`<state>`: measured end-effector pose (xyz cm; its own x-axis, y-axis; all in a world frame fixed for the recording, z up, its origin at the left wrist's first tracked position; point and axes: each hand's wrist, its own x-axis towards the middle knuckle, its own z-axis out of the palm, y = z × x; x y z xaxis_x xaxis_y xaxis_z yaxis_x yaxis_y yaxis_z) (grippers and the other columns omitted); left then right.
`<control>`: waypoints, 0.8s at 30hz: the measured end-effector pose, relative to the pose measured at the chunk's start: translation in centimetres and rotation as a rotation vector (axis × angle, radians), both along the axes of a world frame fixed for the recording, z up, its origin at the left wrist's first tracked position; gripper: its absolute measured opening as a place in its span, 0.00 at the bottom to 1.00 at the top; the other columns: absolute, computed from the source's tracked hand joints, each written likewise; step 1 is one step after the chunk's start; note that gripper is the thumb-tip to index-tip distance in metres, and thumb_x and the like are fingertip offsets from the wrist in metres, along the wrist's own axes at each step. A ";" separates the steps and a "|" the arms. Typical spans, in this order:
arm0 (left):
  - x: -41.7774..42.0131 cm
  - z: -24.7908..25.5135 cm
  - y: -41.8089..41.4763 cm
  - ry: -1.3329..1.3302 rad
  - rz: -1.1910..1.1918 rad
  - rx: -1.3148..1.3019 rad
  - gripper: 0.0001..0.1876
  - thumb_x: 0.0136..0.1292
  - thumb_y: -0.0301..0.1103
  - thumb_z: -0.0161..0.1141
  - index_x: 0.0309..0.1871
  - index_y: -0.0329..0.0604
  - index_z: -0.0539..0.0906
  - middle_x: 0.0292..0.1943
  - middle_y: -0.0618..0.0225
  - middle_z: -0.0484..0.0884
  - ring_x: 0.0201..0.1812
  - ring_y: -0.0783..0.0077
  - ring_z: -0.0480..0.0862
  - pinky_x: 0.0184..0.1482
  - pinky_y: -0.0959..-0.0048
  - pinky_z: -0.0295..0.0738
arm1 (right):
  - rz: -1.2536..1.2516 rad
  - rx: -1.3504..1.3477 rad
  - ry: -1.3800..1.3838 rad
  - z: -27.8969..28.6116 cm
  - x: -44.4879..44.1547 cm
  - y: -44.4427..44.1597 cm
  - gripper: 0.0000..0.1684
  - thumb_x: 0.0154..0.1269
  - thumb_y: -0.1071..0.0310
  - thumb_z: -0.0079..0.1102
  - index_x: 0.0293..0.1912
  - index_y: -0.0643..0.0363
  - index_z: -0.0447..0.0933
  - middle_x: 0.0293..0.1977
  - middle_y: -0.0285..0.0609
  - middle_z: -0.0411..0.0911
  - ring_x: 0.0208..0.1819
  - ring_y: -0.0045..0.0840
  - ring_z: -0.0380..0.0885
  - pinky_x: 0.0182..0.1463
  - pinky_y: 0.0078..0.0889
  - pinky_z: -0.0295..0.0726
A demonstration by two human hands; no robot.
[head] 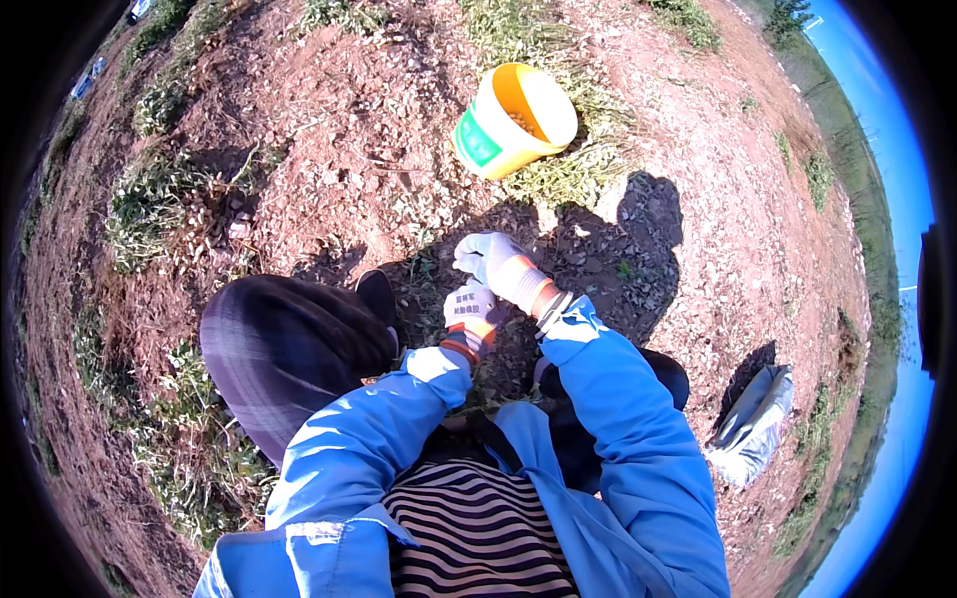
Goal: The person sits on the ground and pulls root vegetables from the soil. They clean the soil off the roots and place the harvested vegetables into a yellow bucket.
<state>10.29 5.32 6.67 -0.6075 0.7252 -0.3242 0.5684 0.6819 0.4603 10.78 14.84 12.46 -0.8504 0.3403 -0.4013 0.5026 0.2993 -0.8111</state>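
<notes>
Both hands wear pale knitted work gloves with orange cuffs and meet low in front of my bent knees. My left hand [469, 306] is curled, its back marked with dark print. Just above and touching it is my right hand [496, 264], with bent fingers pointing left. Whatever the fingers may hold is hidden. Beyond them a yellow plastic bucket [516, 158] with a green label leans on dry plant stalks [591, 168]. Some peanuts in their shells [521, 122] lie inside it.
Uprooted peanut plants [153, 205] with pods lie in a heap to the left, and more leafy plants [198, 448] lie beside my left knee. A pale sack [751, 426] rests on the reddish soil [748, 247] at right. My shadow falls ahead.
</notes>
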 end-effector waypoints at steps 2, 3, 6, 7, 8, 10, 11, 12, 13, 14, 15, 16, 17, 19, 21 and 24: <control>0.4 -0.6 -0.4 0.076 0.080 0.124 0.26 0.48 0.44 0.57 0.50 0.44 0.67 0.30 0.55 0.79 0.31 0.53 0.79 0.31 0.60 0.73 | -0.309 -0.515 0.377 0.8 0.3 0.6 0.09 0.54 0.70 0.57 0.36 0.63 0.75 0.28 0.33 0.75 0.28 0.16 0.72 0.32 0.15 0.72; 0.5 -0.5 -0.4 0.094 0.092 0.189 0.27 0.48 0.44 0.57 0.51 0.44 0.66 0.30 0.55 0.79 0.31 0.53 0.79 0.31 0.60 0.73 | -0.414 -0.614 0.403 1.5 0.4 1.5 0.11 0.55 0.70 0.57 0.38 0.64 0.73 0.28 0.33 0.75 0.28 0.17 0.72 0.32 0.17 0.72; 0.4 -0.1 0.0 -0.025 0.091 0.122 0.27 0.47 0.43 0.58 0.51 0.45 0.66 0.31 0.54 0.78 0.33 0.53 0.79 0.32 0.60 0.73 | -0.435 -0.651 0.481 2.9 2.2 3.4 0.12 0.55 0.71 0.56 0.40 0.62 0.70 0.30 0.34 0.73 0.30 0.19 0.73 0.32 0.18 0.73; 0.5 0.0 0.0 -0.044 0.092 0.135 0.29 0.47 0.46 0.59 0.52 0.45 0.66 0.31 0.54 0.78 0.33 0.53 0.79 0.33 0.61 0.73 | -0.416 -0.658 0.453 2.7 2.8 4.0 0.11 0.56 0.72 0.55 0.40 0.61 0.69 0.31 0.35 0.73 0.30 0.19 0.74 0.32 0.18 0.73; 0.4 0.3 -0.2 -0.062 0.103 0.145 0.31 0.46 0.48 0.59 0.53 0.44 0.66 0.32 0.55 0.78 0.33 0.54 0.79 0.33 0.61 0.73 | -0.404 -0.600 0.425 2.6 3.1 4.1 0.11 0.56 0.73 0.54 0.41 0.61 0.69 0.31 0.35 0.72 0.30 0.19 0.73 0.31 0.17 0.72; 0.6 0.0 -0.3 -0.094 0.156 0.256 0.32 0.44 0.48 0.62 0.52 0.44 0.67 0.33 0.54 0.79 0.34 0.53 0.78 0.34 0.61 0.72 | -0.370 -0.472 0.388 2.4 4.0 4.0 0.10 0.56 0.74 0.52 0.40 0.60 0.69 0.29 0.34 0.71 0.28 0.18 0.71 0.28 0.17 0.70; 0.5 -0.2 -0.4 -0.109 0.168 0.288 0.31 0.44 0.48 0.62 0.50 0.44 0.67 0.33 0.54 0.79 0.34 0.52 0.78 0.34 0.61 0.72 | -0.344 -0.405 0.378 2.5 4.2 3.8 0.08 0.57 0.74 0.51 0.39 0.60 0.70 0.27 0.33 0.70 0.26 0.16 0.70 0.26 0.17 0.69; 0.4 -0.2 -0.6 -0.125 0.177 0.320 0.30 0.44 0.48 0.62 0.49 0.44 0.68 0.33 0.55 0.79 0.34 0.52 0.78 0.34 0.61 0.72 | -0.320 -0.338 0.369 2.6 4.5 3.6 0.07 0.57 0.74 0.49 0.38 0.59 0.70 0.25 0.32 0.69 0.24 0.15 0.69 0.25 0.17 0.68; 0.3 -0.2 -0.7 -0.141 0.186 0.352 0.29 0.44 0.47 0.62 0.48 0.44 0.69 0.33 0.55 0.79 0.34 0.52 0.78 0.34 0.61 0.72 | -0.302 -0.328 0.298 2.8 5.0 3.7 0.07 0.57 0.74 0.49 0.38 0.59 0.71 0.25 0.31 0.69 0.23 0.14 0.68 0.24 0.16 0.66; 0.4 -0.2 -0.8 -0.163 0.210 0.440 0.26 0.44 0.48 0.62 0.44 0.44 0.70 0.32 0.55 0.79 0.34 0.52 0.78 0.34 0.61 0.72 | -0.284 -0.319 0.227 3.0 5.5 3.9 0.08 0.57 0.74 0.49 0.38 0.60 0.72 0.24 0.31 0.69 0.23 0.13 0.66 0.24 0.15 0.65; 0.4 -0.1 -0.8 -0.145 0.209 0.446 0.26 0.44 0.48 0.62 0.44 0.44 0.71 0.32 0.55 0.79 0.34 0.52 0.78 0.34 0.61 0.72 | -0.270 -0.310 0.159 3.1 6.0 4.0 0.08 0.57 0.74 0.49 0.39 0.60 0.73 0.24 0.30 0.69 0.23 0.12 0.65 0.23 0.15 0.64; 0.5 -0.1 -0.9 -0.126 0.208 0.452 0.25 0.43 0.48 0.63 0.43 0.44 0.71 0.32 0.56 0.79 0.34 0.52 0.78 0.34 0.62 0.72 | -0.168 -0.121 0.128 3.1 6.2 3.9 0.08 0.59 0.72 0.48 0.37 0.59 0.74 0.21 0.27 0.68 0.20 0.10 0.63 0.21 0.14 0.61; 0.6 0.0 -1.0 -0.108 0.207 0.458 0.25 0.43 0.48 0.63 0.43 0.44 0.71 0.32 0.56 0.79 0.34 0.52 0.78 0.34 0.62 0.72 | -0.154 -0.130 0.119 3.1 6.3 3.7 0.07 0.59 0.72 0.48 0.37 0.59 0.74 0.20 0.27 0.68 0.20 0.10 0.63 0.21 0.14 0.61; 0.8 0.1 -1.0 -0.092 0.187 0.412 0.24 0.44 0.48 0.62 0.43 0.46 0.71 0.32 0.56 0.79 0.33 0.52 0.78 0.33 0.62 0.72 | -0.128 -0.147 0.099 3.0 6.5 3.3 0.07 0.60 0.71 0.48 0.38 0.59 0.74 0.20 0.26 0.68 0.19 0.10 0.63 0.20 0.15 0.60; 0.9 0.3 -1.2 -0.097 0.174 0.408 0.24 0.45 0.48 0.62 0.43 0.46 0.71 0.31 0.56 0.79 0.32 0.52 0.78 0.33 0.62 0.72 | -0.072 -0.085 0.196 1.4 6.5 3.8 0.07 0.60 0.69 0.49 0.37 0.59 0.74 0.21 0.27 0.70 0.19 0.10 0.64 0.20 0.15 0.62; 1.3 0.8 -1.3 -0.096 0.158 0.460 0.24 0.46 0.47 0.61 0.44 0.48 0.70 0.30 0.56 0.79 0.31 0.52 0.78 0.31 0.61 0.72 | 0.044 -0.001 0.287 -0.2 6.6 4.5 0.08 0.61 0.70 0.48 0.38 0.58 0.75 0.20 0.28 0.70 0.18 0.11 0.64 0.20 0.15 0.62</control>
